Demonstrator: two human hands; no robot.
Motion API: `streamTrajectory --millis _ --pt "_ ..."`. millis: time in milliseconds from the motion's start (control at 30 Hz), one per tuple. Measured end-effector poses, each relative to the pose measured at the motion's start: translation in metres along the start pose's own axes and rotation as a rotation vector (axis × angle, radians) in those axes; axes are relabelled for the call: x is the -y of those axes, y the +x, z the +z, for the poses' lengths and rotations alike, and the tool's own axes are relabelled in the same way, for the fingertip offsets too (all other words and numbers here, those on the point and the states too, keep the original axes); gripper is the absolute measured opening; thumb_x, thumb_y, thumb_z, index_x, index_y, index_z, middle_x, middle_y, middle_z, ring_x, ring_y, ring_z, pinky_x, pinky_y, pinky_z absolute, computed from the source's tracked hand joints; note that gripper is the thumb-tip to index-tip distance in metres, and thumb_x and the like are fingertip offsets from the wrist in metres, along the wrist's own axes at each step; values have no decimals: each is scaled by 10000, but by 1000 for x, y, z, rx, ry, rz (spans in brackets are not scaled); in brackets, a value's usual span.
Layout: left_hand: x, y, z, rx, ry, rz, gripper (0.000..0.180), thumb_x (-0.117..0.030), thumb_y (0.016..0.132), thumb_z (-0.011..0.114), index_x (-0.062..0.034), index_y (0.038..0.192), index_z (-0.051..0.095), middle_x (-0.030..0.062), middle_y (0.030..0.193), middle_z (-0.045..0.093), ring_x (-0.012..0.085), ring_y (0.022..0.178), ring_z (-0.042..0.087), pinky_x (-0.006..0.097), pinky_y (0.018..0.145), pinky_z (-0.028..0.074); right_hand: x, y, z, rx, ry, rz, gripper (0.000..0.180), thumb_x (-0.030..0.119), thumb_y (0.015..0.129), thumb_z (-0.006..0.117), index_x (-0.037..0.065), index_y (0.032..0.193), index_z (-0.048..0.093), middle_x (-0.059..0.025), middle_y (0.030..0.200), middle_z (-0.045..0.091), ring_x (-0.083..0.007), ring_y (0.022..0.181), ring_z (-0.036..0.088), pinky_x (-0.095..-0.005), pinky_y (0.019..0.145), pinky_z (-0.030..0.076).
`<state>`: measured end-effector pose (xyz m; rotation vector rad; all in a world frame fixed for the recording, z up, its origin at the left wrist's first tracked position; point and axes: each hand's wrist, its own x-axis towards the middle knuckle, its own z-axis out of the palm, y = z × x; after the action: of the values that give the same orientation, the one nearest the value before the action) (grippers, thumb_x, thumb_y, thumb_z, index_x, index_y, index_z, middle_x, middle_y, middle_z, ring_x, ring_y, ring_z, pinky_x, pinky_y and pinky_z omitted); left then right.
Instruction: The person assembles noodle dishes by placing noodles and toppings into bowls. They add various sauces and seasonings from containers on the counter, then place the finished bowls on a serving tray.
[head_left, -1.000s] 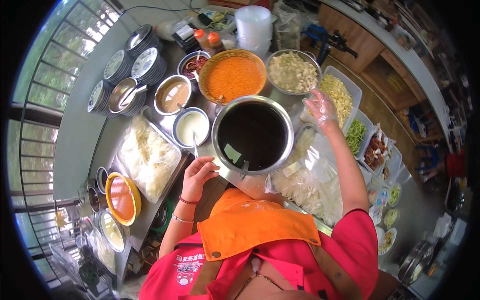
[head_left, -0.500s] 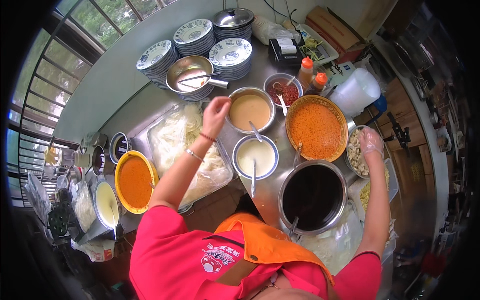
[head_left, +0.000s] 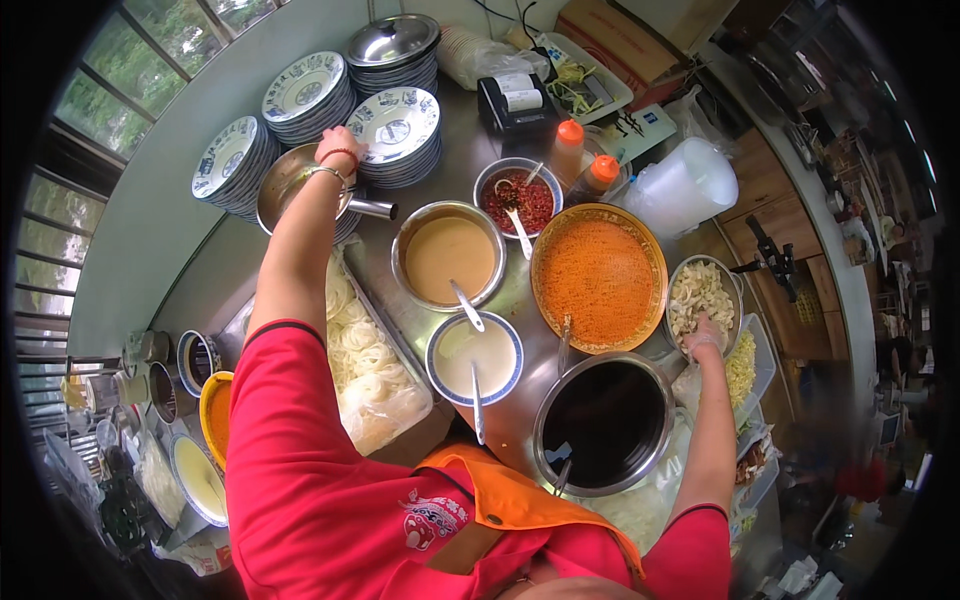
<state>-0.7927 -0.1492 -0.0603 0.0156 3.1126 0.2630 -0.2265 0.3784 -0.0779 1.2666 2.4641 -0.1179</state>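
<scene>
My left hand [head_left: 342,148] reaches over the steel pan [head_left: 288,172], beside a stack of blue-and-white plates [head_left: 396,124]. Its fingers are curled closed, and what they hold is hidden. At the right, my right hand [head_left: 706,338], in a thin clear glove, dips into the near side of a metal bowl of pale chopped cubes [head_left: 702,294]. Its fingers look stretched and apart, with the tips partly among the cubes. The steel pan, with its handle [head_left: 374,209] pointing right, rests on a stack of plates.
Between my arms stand a tan sauce bowl [head_left: 448,255], a white sauce bowl [head_left: 474,350], a chili bowl [head_left: 518,198], an orange sauce basin [head_left: 600,275] and a dark liquid pot [head_left: 604,422]. A noodle tray [head_left: 368,370] lies beside my left arm. Orange-capped bottles [head_left: 592,180] stand behind.
My left hand has moved forward and left, from beside the tan sauce bowl to over the pan. My right hand has drawn back to the bowl's near side. The view has shifted.
</scene>
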Motion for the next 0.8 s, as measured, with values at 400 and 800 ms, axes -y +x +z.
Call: streamTrajectory --millis 400,800 --pt "41 50 9 249 -682 -318 318 -123 778 692 79 1023 682 178 1039 696 300 925 703 403 679 606 -3 8 2 -8 41 -35 428 162 720 700 17 1113 610 -240 1150 626 -405 1120 580 -450 944 484" --pt "35 -3 -13 310 -1421 -96 274 -6 819 597 68 1078 549 232 1068 629 363 885 678 452 798 614 -54 58 41 81 499 119 355 166 751 665 84 1095 636 -228 1095 655 -370 1022 641 -412 884 506"
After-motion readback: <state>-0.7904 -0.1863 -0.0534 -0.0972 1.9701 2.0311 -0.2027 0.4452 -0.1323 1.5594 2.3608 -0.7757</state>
